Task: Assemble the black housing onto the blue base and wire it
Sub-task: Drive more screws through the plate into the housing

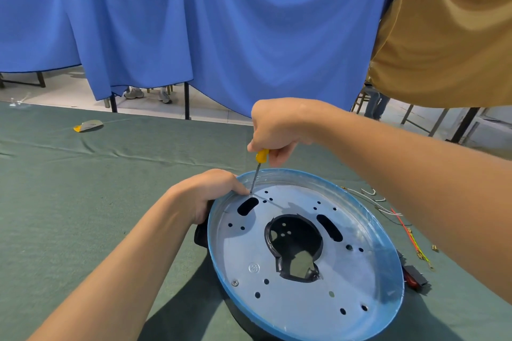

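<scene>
Blue base (pixel 368 279) atop black housing (pixel 200 233) at the table's (pixel 83 202) near edge, right hand (pixel 277 130) gripping yellow screwdriver (pixel 261 155) tip-down on it, left hand (pixel 213 194) clasping its rim, loose wires (pixel 388 209) and switch (pixel 415 277) just right

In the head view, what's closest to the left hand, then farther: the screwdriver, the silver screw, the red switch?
1. The screwdriver, tip beside the left hand.
2. The silver screw, near-left on the blue base.
3. The red switch, on the table, right of the base.
</scene>
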A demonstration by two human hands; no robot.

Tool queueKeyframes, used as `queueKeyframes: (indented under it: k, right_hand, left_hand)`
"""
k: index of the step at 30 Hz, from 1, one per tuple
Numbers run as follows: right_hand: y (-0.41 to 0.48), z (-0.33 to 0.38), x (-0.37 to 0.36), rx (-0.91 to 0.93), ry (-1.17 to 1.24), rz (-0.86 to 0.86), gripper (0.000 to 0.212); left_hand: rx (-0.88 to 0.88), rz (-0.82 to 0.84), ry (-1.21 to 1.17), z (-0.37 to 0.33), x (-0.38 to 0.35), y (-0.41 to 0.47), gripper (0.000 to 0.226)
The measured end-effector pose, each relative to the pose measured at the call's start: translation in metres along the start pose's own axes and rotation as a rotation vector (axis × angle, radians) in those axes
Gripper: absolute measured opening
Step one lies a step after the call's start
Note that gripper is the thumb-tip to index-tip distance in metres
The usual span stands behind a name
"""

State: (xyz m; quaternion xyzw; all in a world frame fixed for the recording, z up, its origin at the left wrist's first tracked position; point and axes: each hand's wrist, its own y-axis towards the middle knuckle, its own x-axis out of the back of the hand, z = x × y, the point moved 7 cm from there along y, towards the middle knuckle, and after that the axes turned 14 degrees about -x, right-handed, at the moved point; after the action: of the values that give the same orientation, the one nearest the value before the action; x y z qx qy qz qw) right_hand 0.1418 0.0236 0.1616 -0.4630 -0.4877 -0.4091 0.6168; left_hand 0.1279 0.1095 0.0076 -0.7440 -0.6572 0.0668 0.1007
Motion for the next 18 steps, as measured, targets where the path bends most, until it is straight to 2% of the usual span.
queueKeyframes:
  k: [2, 4, 9, 12, 18]
  right_hand:
    - [-0.008, -0.008, 0.006, 0.026, -0.049, -0.075, 0.030]
    - [-0.013, -0.021, 0.015, 0.047, 0.008, -0.152, 0.030]
    - [-0.015, -0.067, 0.018, 0.065, 0.352, -0.260, 0.025]
    - [-0.007, -0.090, 0.001, 0.030, 0.472, -0.295, 0.024]
    - [-0.007, -0.125, -0.025, -0.007, 0.931, -0.359, 0.016]
  left_hand:
    - [0.011, 0.014, 0.002, -0.001, -0.001, -0.001, 0.023]
    - [0.000, 0.008, 0.032, -0.002, -0.001, -0.001, 0.024]
    - [-0.054, -0.007, 0.047, -0.007, -0.003, 0.000, 0.016]
    - [-0.081, -0.009, 0.044, -0.008, -0.003, 0.001, 0.017]
    - [-0.031, 0.023, 0.026, -0.003, 0.001, -0.001, 0.021]
